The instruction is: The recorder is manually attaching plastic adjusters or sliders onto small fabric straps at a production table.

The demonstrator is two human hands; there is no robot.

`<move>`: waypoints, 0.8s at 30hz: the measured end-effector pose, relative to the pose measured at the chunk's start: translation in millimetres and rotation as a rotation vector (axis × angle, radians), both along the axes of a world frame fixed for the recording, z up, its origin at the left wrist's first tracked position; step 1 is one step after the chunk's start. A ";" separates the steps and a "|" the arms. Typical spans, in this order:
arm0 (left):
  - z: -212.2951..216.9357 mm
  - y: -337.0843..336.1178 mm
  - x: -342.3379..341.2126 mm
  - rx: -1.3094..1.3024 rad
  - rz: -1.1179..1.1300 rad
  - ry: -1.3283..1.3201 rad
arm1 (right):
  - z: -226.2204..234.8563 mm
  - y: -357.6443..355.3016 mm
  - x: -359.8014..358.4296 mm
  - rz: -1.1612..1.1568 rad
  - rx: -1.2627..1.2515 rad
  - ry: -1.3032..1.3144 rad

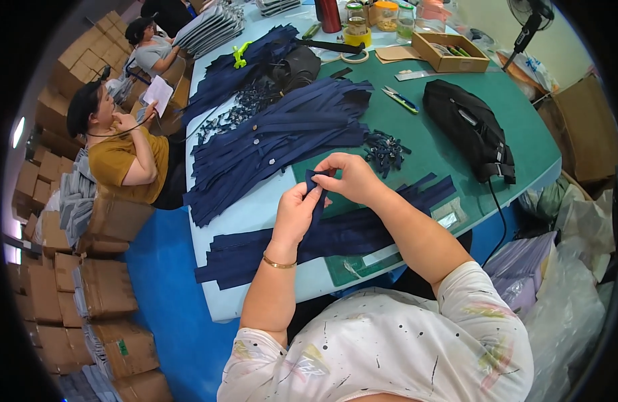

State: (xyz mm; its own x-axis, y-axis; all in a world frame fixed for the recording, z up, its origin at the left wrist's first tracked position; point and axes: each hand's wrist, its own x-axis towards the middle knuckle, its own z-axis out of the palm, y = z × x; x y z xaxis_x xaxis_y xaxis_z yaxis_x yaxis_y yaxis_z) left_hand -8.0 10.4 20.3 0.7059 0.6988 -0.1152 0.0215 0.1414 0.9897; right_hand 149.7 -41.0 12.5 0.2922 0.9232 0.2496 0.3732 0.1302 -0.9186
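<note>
Here, the left hand [295, 213] and the right hand [350, 177] both pinch one dark blue strip [318, 213] above the table [223, 307]. More blue strips [255, 249] lie near, a big pile [309, 122] lies far left, and a black bag [464, 124] is far right.

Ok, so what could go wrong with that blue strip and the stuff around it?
The navy strip might slip, since the left grip and right grip hold it only by the fingers. The pile of small dark pieces lies close to the right grip and could get knocked about. The black cord hangs past the table's edge, so something might snag it.
</note>
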 end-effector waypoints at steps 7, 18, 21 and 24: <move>-5.9 4.6 -0.5 0.000 0.018 -0.048 | 6.8 0.9 1.4 0.106 -0.088 0.131; 18.3 0.7 0.2 0.036 0.069 -0.139 | 0.5 4.3 1.5 0.132 0.111 0.554; 21.8 0.3 -1.7 0.113 0.016 -0.132 | 3.4 3.0 -3.2 0.118 0.314 0.236; 14.9 12.6 -15.9 0.246 -0.074 -0.036 | 8.7 2.6 -1.3 0.039 0.300 0.253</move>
State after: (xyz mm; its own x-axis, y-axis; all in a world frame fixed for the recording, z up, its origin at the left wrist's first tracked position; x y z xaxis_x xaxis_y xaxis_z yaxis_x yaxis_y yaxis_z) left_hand -23.8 23.0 35.2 0.7567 0.6491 0.0782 -0.0130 -0.1046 0.9944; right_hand 148.3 -38.5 21.2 0.3454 0.8319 0.4342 0.1295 0.4160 -0.9001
